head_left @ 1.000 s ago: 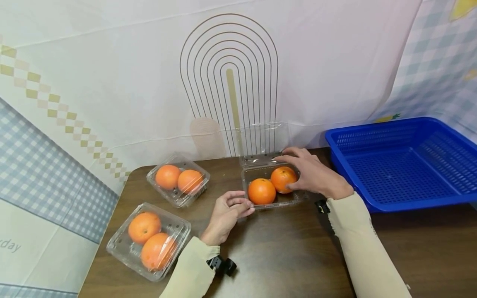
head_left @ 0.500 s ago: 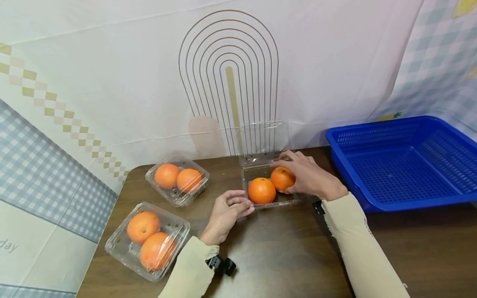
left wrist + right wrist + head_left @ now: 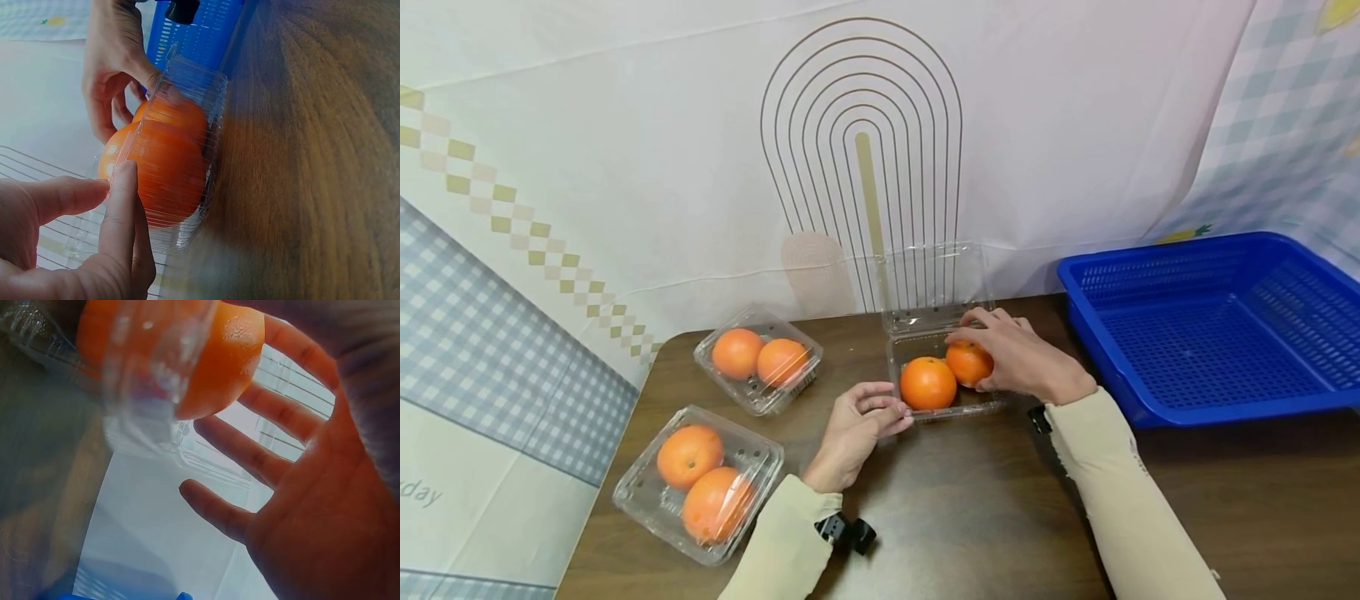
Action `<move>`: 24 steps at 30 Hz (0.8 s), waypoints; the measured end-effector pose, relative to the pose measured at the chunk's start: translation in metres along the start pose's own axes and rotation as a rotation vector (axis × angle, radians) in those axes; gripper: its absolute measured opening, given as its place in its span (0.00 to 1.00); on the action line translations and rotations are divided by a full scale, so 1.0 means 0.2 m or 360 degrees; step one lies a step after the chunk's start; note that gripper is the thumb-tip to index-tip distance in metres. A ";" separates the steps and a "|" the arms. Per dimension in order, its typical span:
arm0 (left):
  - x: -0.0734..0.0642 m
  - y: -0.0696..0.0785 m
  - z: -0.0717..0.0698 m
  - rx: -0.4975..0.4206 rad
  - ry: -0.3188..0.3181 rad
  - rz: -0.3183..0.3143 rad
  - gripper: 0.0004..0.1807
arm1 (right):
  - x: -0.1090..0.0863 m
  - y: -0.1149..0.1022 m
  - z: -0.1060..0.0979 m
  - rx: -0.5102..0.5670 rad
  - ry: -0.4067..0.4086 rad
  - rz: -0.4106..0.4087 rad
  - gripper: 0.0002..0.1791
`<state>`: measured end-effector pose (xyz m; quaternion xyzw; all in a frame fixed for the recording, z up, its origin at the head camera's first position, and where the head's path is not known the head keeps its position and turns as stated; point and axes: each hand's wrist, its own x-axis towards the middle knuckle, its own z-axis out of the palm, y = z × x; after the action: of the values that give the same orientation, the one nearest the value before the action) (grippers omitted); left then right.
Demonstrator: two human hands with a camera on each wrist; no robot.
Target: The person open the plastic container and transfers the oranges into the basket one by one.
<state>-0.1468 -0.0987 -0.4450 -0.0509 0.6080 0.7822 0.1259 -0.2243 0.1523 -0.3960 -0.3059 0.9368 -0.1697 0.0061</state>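
Note:
A clear plastic clamshell box (image 3: 958, 411) stands with its lid (image 3: 934, 287) raised against the back wall. Two oranges lie inside, the left orange (image 3: 928, 384) and the right orange (image 3: 967, 364), side by side. My left hand (image 3: 853, 437) pinches the box's near left corner; in the left wrist view thumb and index finger (image 3: 119, 219) meet at its rim. From the right, my right hand (image 3: 1026, 354) holds the right orange, thumb on the near side and fingers curved over the far side. In the right wrist view the box wall (image 3: 140, 394) partly covers that orange (image 3: 231, 359).
Two closed clamshell boxes, each with two oranges, sit on the left: a rear box (image 3: 760, 404) and a nearer box (image 3: 647, 508). A blue plastic basket (image 3: 1105, 358) stands at the right. The brown table (image 3: 970, 517) meets a cloth-covered wall behind.
My right hand has moved slightly left and closed in around the right orange, which has shifted a little to the left. My left hand has stayed at the box corner.

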 end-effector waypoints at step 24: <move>0.00 0.01 0.00 0.0019 0.0011 -0.0027 0.20 | 0.01 -0.01 0.03 -0.0088 -0.0031 -0.0025 0.37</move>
<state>-0.1464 -0.0991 -0.4429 -0.0582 0.6126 0.7773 0.1307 -0.2240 0.1477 -0.4001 -0.3148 0.9386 -0.1409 0.0054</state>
